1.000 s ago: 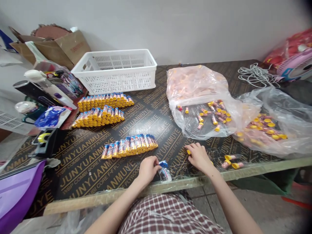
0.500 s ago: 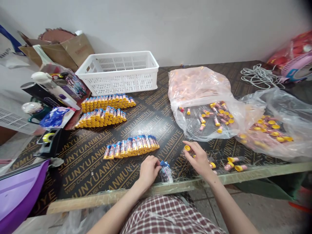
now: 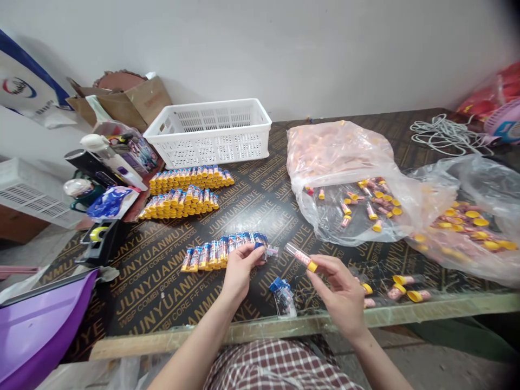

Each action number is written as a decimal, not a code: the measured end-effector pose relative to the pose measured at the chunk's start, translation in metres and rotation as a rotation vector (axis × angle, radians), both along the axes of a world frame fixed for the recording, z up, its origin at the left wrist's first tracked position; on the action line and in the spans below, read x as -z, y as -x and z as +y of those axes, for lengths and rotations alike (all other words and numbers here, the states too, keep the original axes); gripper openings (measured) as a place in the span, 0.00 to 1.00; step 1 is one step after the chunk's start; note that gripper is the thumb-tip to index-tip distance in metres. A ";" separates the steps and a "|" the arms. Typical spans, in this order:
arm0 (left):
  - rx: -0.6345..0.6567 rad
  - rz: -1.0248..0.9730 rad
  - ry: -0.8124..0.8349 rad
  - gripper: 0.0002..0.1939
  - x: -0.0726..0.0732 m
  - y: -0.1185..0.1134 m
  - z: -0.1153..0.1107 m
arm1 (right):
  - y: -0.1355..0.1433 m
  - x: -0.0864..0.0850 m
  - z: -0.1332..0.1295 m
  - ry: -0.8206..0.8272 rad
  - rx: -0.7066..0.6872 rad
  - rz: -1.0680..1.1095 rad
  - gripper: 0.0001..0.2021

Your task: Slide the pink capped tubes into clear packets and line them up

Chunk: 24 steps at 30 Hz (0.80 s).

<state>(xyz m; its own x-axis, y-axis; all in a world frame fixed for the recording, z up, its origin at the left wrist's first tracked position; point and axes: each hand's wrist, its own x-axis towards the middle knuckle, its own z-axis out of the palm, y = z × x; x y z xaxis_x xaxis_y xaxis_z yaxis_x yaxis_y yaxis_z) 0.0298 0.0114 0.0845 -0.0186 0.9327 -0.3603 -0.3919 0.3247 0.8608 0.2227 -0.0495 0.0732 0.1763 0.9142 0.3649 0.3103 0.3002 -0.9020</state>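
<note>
1. Pink bag [image 3: 339, 149] and clear bag [image 3: 491, 187] hold yellow-capped tubes [image 3: 467, 222].
2. Basket [image 3: 211, 143] stands behind stacked tubes [image 3: 182, 203].
3. Left hand [image 3: 238, 268]: fingertips pinch a blue-topped sleeve [image 3: 268, 252].
4. Right hand [image 3: 343, 295]: fingertips clamp one tube [image 3: 300, 257] by its yellow end, clear end near the sleeve.

The right hand [image 3: 340, 292] pinched a yellow-capped tube [image 3: 301, 257]. Left of it, the left hand [image 3: 240, 265] gripped a clear blue-topped sleeve [image 3: 268, 252].

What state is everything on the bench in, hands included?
Left hand, gripping a wrapper
Right hand, pinching a tube
Front tube row, lined up
Basket, upright
Middle bag, tubes inside
Cord, loosely tangled
Tape dispenser, roll fitted
Fan, on or off unclear
</note>
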 end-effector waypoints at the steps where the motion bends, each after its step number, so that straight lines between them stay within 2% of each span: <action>1: -0.034 -0.028 0.010 0.16 -0.001 0.001 0.001 | 0.002 -0.001 -0.001 -0.024 0.010 -0.029 0.11; 8: -0.174 -0.106 0.040 0.16 0.003 0.005 0.002 | 0.010 0.000 -0.003 -0.072 -0.008 -0.079 0.14; 13: -0.194 -0.087 0.049 0.17 0.007 0.005 0.000 | 0.013 0.003 -0.004 -0.101 -0.024 -0.085 0.14; 16: -0.189 -0.054 0.024 0.17 0.010 0.003 -0.001 | 0.016 0.004 -0.004 -0.092 -0.050 -0.090 0.14; 19: -0.154 -0.009 -0.023 0.17 0.013 0.001 -0.003 | 0.019 0.005 -0.005 -0.052 -0.132 -0.070 0.13; 24: -0.021 -0.033 -0.063 0.17 0.005 -0.005 -0.009 | 0.021 0.007 -0.004 -0.020 -0.267 -0.098 0.15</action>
<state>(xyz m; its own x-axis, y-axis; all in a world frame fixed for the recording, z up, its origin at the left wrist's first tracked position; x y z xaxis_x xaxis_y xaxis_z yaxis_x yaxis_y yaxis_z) 0.0351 0.0023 0.0793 -0.0278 0.9531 -0.3013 -0.4267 0.2613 0.8658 0.2016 -0.0532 0.0663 -0.1070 0.9158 0.3872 0.3034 0.4009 -0.8644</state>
